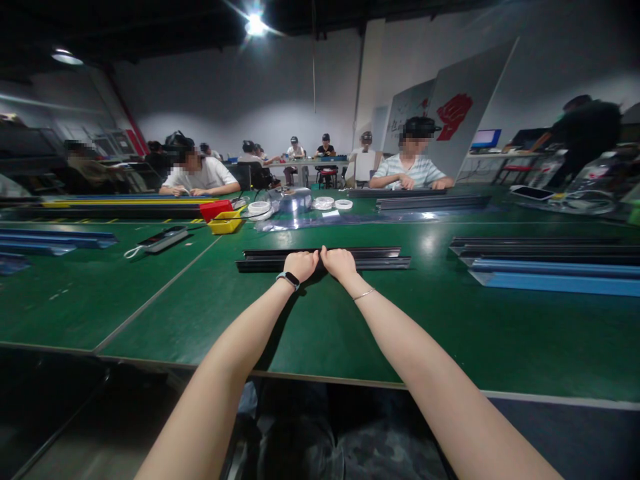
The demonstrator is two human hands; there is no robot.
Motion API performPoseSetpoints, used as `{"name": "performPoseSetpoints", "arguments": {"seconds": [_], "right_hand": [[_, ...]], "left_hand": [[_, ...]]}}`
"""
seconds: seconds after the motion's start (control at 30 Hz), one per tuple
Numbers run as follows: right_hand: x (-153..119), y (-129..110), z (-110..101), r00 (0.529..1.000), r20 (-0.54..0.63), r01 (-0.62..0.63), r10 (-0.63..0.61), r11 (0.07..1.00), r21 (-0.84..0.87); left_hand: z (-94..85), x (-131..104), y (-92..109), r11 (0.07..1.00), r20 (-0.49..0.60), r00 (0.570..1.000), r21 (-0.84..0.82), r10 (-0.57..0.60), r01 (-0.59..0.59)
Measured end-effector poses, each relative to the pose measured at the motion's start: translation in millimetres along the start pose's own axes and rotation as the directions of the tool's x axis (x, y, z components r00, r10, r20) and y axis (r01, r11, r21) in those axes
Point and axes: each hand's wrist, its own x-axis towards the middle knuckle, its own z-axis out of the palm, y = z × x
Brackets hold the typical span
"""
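A long black channel-shaped profile (383,261) lies crosswise on the green table (320,320) in front of me. My left hand (301,267), with a watch on its wrist, is closed over the middle of the profile. Right beside it my right hand (339,263), with a thin bracelet on its wrist, is closed over the same piece. The thumbs almost meet at the middle. What lies under the fingers is hidden by the hands.
Black and blue profiles (560,282) lie at the right, more blue ones (60,240) at the left. A phone-like device (159,240), a yellow bin (227,223), a red bin (215,209) and white tape rolls (324,203) stand farther back. Two people sit across the table.
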Motion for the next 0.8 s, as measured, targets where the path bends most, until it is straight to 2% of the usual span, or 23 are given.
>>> {"name": "performPoseSetpoints", "arguments": {"seconds": [0.3,0.6,0.8], "right_hand": [[0.2,1.4,-1.7,1.000,0.004,0.002,-0.002,0.999,0.032],[-6.6,-2.0,-3.8,0.998,-0.021,0.055,-0.056,0.998,-0.022],[-4.7,-1.2,-3.1,0.999,0.000,0.054,-0.054,0.998,-0.027]], "left_hand": [[2.1,0.4,-2.0,1.000,0.008,1.000,-0.018,0.008,-0.008],[0.5,-0.8,-0.5,0.990,-0.060,0.989,-0.038,0.135,-0.137],[2.9,-0.4,0.4,0.993,-0.043,0.992,-0.029,0.115,-0.117]]}}
